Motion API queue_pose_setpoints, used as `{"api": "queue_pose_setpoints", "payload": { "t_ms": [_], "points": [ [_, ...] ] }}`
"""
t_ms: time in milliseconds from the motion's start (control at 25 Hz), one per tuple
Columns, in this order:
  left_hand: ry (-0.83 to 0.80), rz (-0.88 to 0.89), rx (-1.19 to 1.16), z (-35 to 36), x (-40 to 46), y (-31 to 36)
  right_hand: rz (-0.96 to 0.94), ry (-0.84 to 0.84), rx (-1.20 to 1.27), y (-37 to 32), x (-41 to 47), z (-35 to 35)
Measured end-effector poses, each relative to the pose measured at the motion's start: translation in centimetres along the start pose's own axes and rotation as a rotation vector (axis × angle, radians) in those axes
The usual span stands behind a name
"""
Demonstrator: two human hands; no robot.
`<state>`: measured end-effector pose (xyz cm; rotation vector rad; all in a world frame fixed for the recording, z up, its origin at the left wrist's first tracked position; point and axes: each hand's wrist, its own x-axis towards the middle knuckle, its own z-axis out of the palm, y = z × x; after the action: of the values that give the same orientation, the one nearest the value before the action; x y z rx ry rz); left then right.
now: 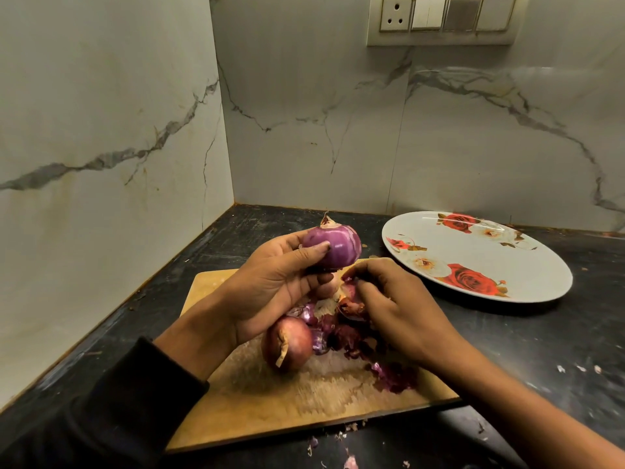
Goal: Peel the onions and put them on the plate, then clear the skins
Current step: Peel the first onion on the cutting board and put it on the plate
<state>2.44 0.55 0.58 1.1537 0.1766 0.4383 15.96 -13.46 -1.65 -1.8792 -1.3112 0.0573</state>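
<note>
Left hand (270, 286) grip closed around peeled onion (334, 245); right hand (395, 306) pinches skins (351, 306).

— Any writing, labels or numbers to read here?

— None. The plate (473, 258) carries only a printed pattern of red and white roses, with no words or maker's mark showing.

— What about the switch panel (439, 18) on the wall?

— It has a three-pin socket and blank rocker switches; no lettering, ratings or brand can be made out on them.

— The cutting board (304, 397)?

— Bare wood, with no stamp or logo visible.

— And the marble wall or the dark counter?

— Only veining and marks, nothing legible.
</note>
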Motion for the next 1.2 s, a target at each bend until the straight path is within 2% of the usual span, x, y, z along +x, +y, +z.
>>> {"api": "queue_pose_setpoints", "payload": {
  "t_ms": [120, 200, 280, 320, 400, 480, 680, 880, 1200],
  "points": [
    [0.038, 0.032, -0.012, -0.2, 0.2, 0.0, -0.007, -0.089, -0.046, -0.2, -0.3, 0.1],
    [0.062, 0.039, -0.02, -0.3, 0.3, 0.1, -0.027, 0.031, -0.032, -0.2, -0.2, -0.1],
    [0.055, 0.042, 0.004, -0.3, 0.2, 0.0, -0.015, 0.205, 0.124, -0.3, 0.0, -0.5],
    [0.047, 0.041, 0.032, -0.3, 0.2, 0.0, 0.005, 0.237, 0.259, -0.4, 0.1, -0.8],
    [0.029, 0.037, 0.093, -0.1, 0.1, -0.1, 0.043, 0.19, 0.493, -0.6, 0.1, -1.0],
    [0.001, 0.044, 0.128, 0.0, 0.1, -0.3, 0.021, 0.149, 0.547, -0.9, 0.0, -0.8],
    [0.005, 0.067, 0.175, -0.1, 0.2, -0.6, -0.026, 0.218, 0.521, -0.8, 0.0, -0.2],
    [-0.006, 0.083, 0.198, -0.2, 0.2, -0.7, -0.111, 0.279, 0.256, -0.7, -0.1, 0.5],
    [-0.043, 0.099, 0.237, -0.3, 0.1, -0.8, -0.143, 0.326, 0.07, -0.9, -0.1, 0.8]
  ]
}}
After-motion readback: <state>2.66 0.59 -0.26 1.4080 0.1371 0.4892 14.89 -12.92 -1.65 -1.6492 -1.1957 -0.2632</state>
